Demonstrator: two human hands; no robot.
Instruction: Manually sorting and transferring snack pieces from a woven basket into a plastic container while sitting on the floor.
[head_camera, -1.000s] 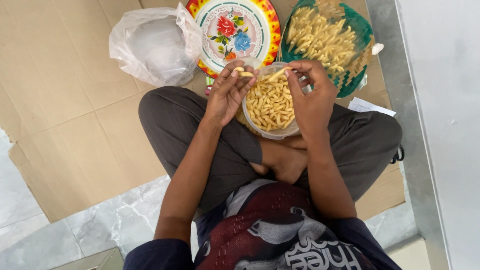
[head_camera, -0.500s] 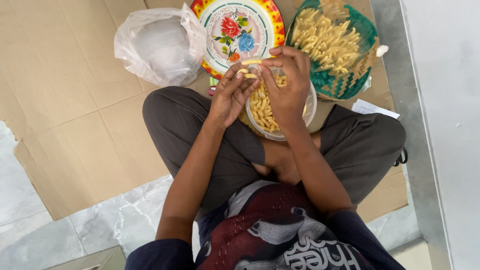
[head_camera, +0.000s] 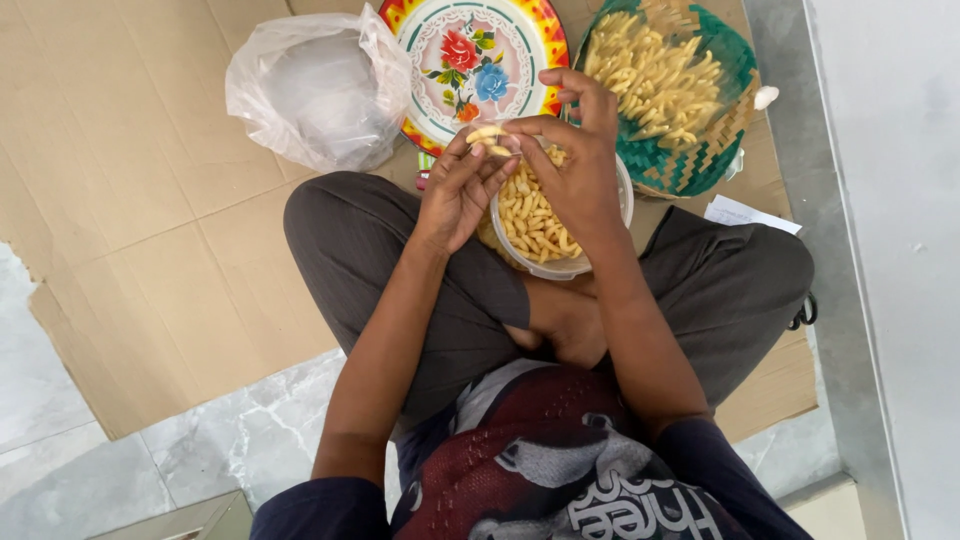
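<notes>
Both hands pinch one pale snack piece (head_camera: 487, 133) above the clear bowl (head_camera: 600, 255) on the lap: left hand (head_camera: 462, 190) fingertips closed, right hand (head_camera: 575, 165) closed too. A loose pinch could drop it onto the cardboard (head_camera: 130, 230).

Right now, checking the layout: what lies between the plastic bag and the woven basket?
The flowered plate lies between the plastic bag and woven basket, in the head view.
</notes>
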